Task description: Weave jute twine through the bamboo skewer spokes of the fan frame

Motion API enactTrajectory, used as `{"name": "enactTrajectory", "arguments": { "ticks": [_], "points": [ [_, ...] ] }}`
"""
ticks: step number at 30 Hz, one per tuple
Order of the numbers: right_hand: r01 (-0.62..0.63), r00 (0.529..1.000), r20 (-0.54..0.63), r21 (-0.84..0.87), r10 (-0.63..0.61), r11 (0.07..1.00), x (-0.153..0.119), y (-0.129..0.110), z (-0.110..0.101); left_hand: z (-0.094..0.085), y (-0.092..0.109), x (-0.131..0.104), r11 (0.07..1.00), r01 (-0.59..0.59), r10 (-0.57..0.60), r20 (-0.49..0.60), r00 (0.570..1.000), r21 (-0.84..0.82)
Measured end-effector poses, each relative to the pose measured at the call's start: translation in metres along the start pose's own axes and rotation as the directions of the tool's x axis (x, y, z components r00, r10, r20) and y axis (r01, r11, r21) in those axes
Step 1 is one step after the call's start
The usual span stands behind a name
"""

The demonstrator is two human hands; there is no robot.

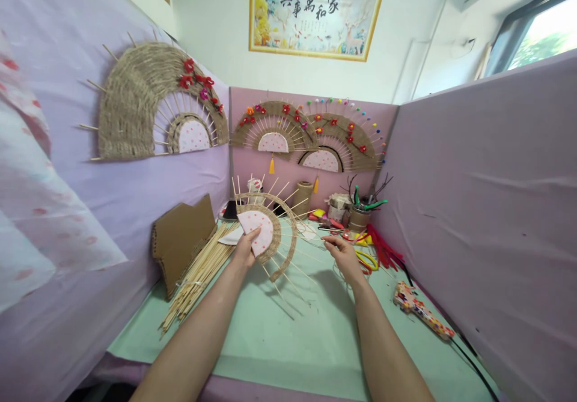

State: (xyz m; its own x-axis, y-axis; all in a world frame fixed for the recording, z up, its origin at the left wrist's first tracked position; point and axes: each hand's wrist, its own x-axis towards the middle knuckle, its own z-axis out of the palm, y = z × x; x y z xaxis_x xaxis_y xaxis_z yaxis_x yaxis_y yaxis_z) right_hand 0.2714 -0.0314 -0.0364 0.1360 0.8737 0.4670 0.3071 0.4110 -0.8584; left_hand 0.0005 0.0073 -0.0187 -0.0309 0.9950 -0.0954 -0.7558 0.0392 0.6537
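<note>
My left hand (pixel 247 249) is closed on the flat, spotted centre of a half-made fan (pixel 276 234), thumb on its front. Thin sticks fan outward from this half circle, with a woven twine band close to the centre and a second band farther out. To the right of the fan, my right hand (pixel 345 256) is closed in a pinch on a thin, pale strand that looks like twine (pixel 311 238), running toward the fan's outer band. The strand is too fine to follow fully.
A bundle of thin sticks (pixel 198 276) and cut cardboard (pixel 183 240) lie left. At the back stand a twine spool (pixel 303 197) and a tool pot (pixel 359 216). A patterned glue gun (pixel 421 309) with a cord lies right. Finished fans (pixel 157 95) hang on the walls.
</note>
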Motion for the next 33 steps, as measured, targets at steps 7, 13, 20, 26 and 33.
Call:
{"name": "enactTrajectory", "arguments": {
  "ticks": [7,13,20,26,33],
  "points": [
    [0.067,0.997,-0.031,-0.07,-0.069,0.995,-0.002,-0.01,0.0,-0.001,-0.001,0.002,1.0,-0.019,0.019,-0.006,1.0,0.017],
    [0.081,0.996,0.027,-0.05,-0.079,0.995,-0.007,-0.019,0.002,0.002,0.001,-0.001,0.999,-0.054,0.054,-0.015,0.998,-0.007],
    [-0.163,0.986,0.082,0.308,0.145,0.937,-0.006,-0.012,0.009,0.007,0.003,-0.007,0.998,0.019,-0.019,-0.001,1.0,-0.063],
    [-0.341,0.931,0.278,0.436,0.236,0.833,-0.011,-0.019,0.023,0.012,-0.002,-0.013,0.994,0.058,-0.056,0.025,0.998,-0.088],
    [-0.444,0.846,0.484,0.409,0.223,0.797,-0.022,-0.029,0.034,0.015,-0.015,-0.016,0.985,0.139,-0.135,0.036,0.99,-0.104]
  ]
}}
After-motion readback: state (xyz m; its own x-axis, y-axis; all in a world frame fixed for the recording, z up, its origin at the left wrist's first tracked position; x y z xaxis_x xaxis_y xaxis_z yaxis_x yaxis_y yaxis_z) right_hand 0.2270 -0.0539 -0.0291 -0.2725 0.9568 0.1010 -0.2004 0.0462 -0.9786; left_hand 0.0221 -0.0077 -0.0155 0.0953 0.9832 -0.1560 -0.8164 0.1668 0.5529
